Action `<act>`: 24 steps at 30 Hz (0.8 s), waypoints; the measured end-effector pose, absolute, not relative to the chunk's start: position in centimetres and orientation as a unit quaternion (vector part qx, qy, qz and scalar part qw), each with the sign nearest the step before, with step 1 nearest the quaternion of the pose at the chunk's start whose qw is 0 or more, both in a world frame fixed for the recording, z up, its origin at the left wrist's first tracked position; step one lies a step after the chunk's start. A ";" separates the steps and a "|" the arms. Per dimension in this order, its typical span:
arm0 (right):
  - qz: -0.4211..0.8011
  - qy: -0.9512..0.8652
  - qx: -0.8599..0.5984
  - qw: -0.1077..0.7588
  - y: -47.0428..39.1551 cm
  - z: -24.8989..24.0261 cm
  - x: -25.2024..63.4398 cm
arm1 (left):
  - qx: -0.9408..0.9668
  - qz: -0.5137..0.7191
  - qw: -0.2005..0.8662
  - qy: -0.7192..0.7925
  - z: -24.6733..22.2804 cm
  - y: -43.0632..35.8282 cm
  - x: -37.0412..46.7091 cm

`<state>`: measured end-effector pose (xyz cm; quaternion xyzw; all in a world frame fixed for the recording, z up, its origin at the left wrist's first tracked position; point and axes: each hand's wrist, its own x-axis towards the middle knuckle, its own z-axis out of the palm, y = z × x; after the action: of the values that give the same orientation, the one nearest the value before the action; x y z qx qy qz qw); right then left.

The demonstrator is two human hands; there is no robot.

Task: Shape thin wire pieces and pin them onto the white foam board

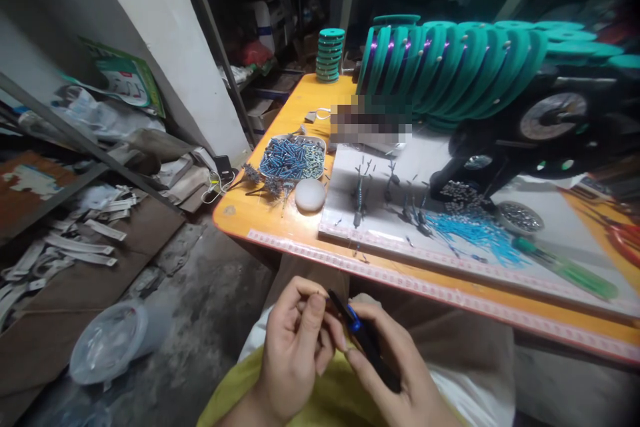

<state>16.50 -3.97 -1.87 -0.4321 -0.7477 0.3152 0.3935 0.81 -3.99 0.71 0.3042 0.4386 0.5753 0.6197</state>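
Over my lap, in front of the table edge, my left hand [295, 340] is closed, thumb pressed to the fingers in a pinch. Whatever sits in that pinch is too small to make out. My right hand [390, 353] is wrapped round a slim black tool with a blue part [357, 327], which looks like small pliers. Its narrow tip points up and left, close to the left fingertips. On the table lie small dark blue ribbed pieces with wires [359, 197], bright blue strands [475, 233] and a green-handled screwdriver [570, 273].
A tray of blue and green ribbed pieces [293, 159] stands at the table's left, behind a round white lid-like object [310, 195]. Teal spools [450, 73] fill the back right beside a black machine [525, 127]. A measuring tape strip [400, 282] runs along the front edge. A bucket [113, 343] is on the floor.
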 end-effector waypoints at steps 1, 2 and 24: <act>0.335 -0.734 -0.434 0.402 -4.0 -1.8 16.1 | 0.298 0.584 0.616 0.437 0.6 -4.0 1.0; 0.367 -0.717 -0.433 0.404 -4.1 -1.8 15.6 | 0.288 0.598 0.607 0.437 0.4 -4.0 1.2; 0.479 -0.641 -0.449 0.398 -5.2 -3.4 14.8 | 0.202 0.680 0.607 0.359 0.4 -3.8 2.0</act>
<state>14.83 -5.18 -3.37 -0.4490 -0.6412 0.4786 0.3977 2.00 -3.76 0.45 0.2024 0.3591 0.6797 0.6067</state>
